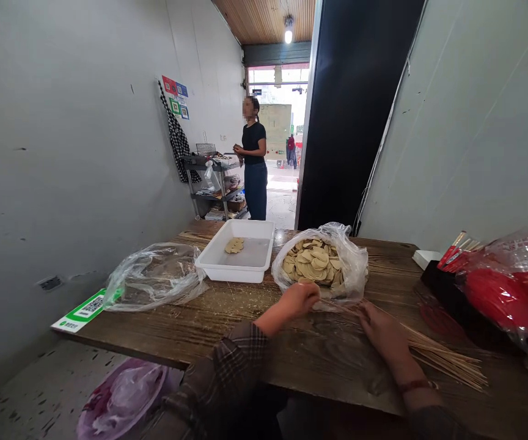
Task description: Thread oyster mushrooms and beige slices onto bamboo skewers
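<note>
My left hand (pixel 297 300) is closed in a pinch at the front edge of a clear plastic bag (pixel 359 269) full of thin, pale beige slices (pixel 314 260). What its fingers hold is too small to make out. Thin sticks stretch from beside these fingers to my right hand (pixel 383 333), which is closed on a bamboo skewer. Under and behind the right hand, a loose bundle of bamboo skewers (pixel 450 360) fans out on the wooden table (pixel 227 315). A white plastic tray (pixel 231 273) left of the bag holds a few joined slices (pixel 234 245).
A crumpled clear bag (pixel 156 278) and a green QR card (pixel 83 311) lie on the left. Red plastic packaging (pixel 505 299) and a black box (pixel 447 299) stand right. Below is a pink-lined bin (pixel 124 397). A person (pixel 255 156) stands by a shelf cart (pixel 209 168).
</note>
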`<act>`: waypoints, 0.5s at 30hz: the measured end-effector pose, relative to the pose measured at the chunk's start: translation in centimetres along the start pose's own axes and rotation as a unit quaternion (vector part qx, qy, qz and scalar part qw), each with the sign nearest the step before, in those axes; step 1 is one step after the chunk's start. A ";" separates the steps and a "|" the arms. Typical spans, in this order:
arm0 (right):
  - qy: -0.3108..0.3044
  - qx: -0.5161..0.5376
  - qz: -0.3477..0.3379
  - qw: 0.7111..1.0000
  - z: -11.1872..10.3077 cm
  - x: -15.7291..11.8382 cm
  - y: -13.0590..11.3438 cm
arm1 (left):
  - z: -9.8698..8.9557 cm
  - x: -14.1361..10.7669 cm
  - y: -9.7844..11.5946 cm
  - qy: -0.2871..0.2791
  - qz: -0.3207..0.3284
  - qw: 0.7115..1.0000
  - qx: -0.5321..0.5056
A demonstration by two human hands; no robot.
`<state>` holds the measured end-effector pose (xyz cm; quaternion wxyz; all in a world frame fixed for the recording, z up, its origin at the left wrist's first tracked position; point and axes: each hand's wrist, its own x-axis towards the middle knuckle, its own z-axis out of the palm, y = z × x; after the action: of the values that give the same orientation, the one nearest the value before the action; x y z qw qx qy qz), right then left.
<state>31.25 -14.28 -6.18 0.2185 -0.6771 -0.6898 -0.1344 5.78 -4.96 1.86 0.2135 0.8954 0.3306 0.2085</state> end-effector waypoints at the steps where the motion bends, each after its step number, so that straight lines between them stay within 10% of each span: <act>1: -0.006 -0.006 0.001 1.000 0.1 0.1 0.0 | -1.1 -0.6 -0.6 0.008 -0.003 1.000 -0.024; 9: 0.024 0.017 0.090 0.995 0.3 0.1 0.2 | -8.4 -5.8 -4.1 0.109 -0.050 0.989 -0.085; 15: 0.262 0.154 0.181 0.936 -3.0 1.2 -0.1 | -9.9 -7.6 -3.7 0.158 -0.094 0.978 -0.101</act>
<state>31.53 -14.63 -2.98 0.5132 -0.6893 -0.4865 -0.1575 -6.44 -5.13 6.27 0.2667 0.7895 0.4202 0.3591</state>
